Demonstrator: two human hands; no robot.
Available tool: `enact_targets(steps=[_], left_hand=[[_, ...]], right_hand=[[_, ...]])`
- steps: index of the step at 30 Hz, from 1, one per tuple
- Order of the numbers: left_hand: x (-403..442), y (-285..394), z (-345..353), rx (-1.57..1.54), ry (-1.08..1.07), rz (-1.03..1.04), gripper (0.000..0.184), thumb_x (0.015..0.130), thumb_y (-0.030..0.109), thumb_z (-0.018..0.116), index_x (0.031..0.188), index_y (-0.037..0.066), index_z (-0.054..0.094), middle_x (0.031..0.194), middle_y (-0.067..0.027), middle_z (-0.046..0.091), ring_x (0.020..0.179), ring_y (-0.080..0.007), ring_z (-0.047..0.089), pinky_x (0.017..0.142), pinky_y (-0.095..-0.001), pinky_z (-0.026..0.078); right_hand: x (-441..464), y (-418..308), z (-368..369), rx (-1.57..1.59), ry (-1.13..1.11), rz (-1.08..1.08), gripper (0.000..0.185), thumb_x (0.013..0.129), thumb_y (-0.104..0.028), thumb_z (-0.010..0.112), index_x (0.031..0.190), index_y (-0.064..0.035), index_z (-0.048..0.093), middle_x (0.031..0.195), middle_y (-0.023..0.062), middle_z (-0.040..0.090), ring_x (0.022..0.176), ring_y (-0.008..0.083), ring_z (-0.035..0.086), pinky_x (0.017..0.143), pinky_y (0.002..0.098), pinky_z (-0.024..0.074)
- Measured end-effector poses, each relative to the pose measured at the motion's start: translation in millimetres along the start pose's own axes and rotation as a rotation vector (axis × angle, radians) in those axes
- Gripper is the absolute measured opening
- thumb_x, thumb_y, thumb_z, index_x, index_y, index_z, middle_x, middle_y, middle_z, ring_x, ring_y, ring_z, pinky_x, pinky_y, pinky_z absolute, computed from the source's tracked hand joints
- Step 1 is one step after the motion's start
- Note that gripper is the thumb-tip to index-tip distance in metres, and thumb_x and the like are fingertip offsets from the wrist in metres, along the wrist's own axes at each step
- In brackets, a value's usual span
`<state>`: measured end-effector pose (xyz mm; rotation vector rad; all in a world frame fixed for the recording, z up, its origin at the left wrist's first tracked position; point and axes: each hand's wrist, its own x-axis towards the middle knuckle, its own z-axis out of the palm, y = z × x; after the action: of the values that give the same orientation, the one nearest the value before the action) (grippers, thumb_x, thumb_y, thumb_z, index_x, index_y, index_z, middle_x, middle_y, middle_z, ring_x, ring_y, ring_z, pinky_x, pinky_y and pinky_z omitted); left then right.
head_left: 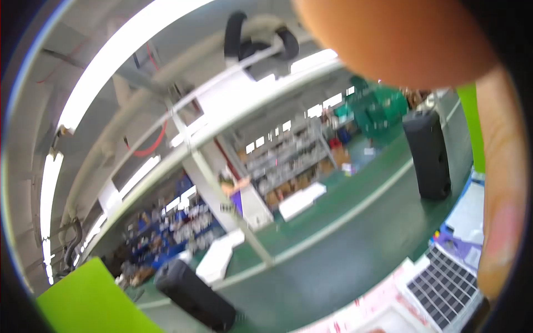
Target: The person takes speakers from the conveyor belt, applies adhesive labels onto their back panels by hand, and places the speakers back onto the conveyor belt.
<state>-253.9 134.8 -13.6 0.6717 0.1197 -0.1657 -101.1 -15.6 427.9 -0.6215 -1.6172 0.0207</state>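
Blurred, stocked shelves [177, 233] stand beyond the long dark-green tabletop [344, 255]. Rightward come a white-gridded black tray [444, 286], contents unclear, and a flat lime-green panel [474, 130] beside blurred right-hand fingers [504, 166], whose opening and grip I cannot tell.

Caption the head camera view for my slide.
Blurred fingers loom near the lens; two black oblong boxes stand on a long green surface.

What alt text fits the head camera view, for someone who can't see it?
Blurred fingers loom close to the lens at upper right. Beyond them, in a tilted view of a workshop, two black boxy objects sit on a green surface, with stocked shelves behind and bright lights overhead.
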Motion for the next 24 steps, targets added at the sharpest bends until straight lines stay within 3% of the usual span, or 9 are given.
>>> enact_targets(steps=[1, 2, 8, 23, 24], left_hand=[[-1, -4, -8, -0.007, 0.003, -0.01, 0.026, 0.105, 0.026, 0.051, 0.106, 0.003, 0.063, 0.096, -0.0089, 0.069, 0.086, -0.0187, 0.068, 0.079, -0.0345, 0.057], [1, 5, 7, 0.125, -0.132, -0.057, 0.031, 0.11, 0.028, 0.038, 0.105, 0.003, 0.055, 0.091, -0.0048, 0.053, 0.084, -0.0118, 0.053, 0.084, -0.0313, 0.051], [-12, 21, 43, 0.02, -0.035, -0.055, 0.031, 0.11, 0.027, 0.037, 0.107, 0.002, 0.055, 0.092, -0.0053, 0.056, 0.082, -0.0123, 0.055, 0.082, -0.0311, 0.052], [-12, 15, 29, 0.015, -0.049, -0.101, 0.03, 0.11, 0.028, 0.039, 0.107, 0.002, 0.054, 0.093, -0.0048, 0.052, 0.087, -0.0128, 0.05, 0.085, -0.0312, 0.046], [-13, 8, 21, 0.01, -0.03, -0.064, 0.028, 0.108, 0.027, 0.043, 0.107, 0.002, 0.057, 0.094, -0.006, 0.058, 0.087, -0.0149, 0.056, 0.083, -0.0326, 0.05]], right_hand=[[2, -2, -5, 0.011, 0.008, 0.018, 0.054, 0.104, -0.045, 0.041, 0.141, -0.0063, 0.047, 0.142, 0.0143, 0.052, 0.117, 0.0206, 0.059, 0.097, 0.0328, 0.0495], [5, -3, -8, 0.022, 0.012, 0.037, 0.054, 0.104, -0.045, 0.041, 0.141, -0.0063, 0.047, 0.142, 0.0143, 0.052, 0.117, 0.0206, 0.059, 0.096, 0.0328, 0.0495], [9, -9, -14, 0.006, 0.039, 0.046, 0.053, 0.104, -0.044, 0.041, 0.14, -0.0062, 0.048, 0.141, 0.0145, 0.053, 0.116, 0.0207, 0.059, 0.096, 0.0328, 0.0498], [8, -10, -17, -0.055, 0.039, 0.015, 0.049, 0.105, -0.042, 0.041, 0.138, -0.0061, 0.05, 0.139, 0.0151, 0.054, 0.114, 0.021, 0.06, 0.094, 0.0326, 0.0506], [7, -10, -17, -0.058, 0.038, 0.014, 0.049, 0.105, -0.041, 0.041, 0.138, -0.0061, 0.05, 0.139, 0.0151, 0.054, 0.114, 0.021, 0.06, 0.094, 0.0326, 0.0507]])
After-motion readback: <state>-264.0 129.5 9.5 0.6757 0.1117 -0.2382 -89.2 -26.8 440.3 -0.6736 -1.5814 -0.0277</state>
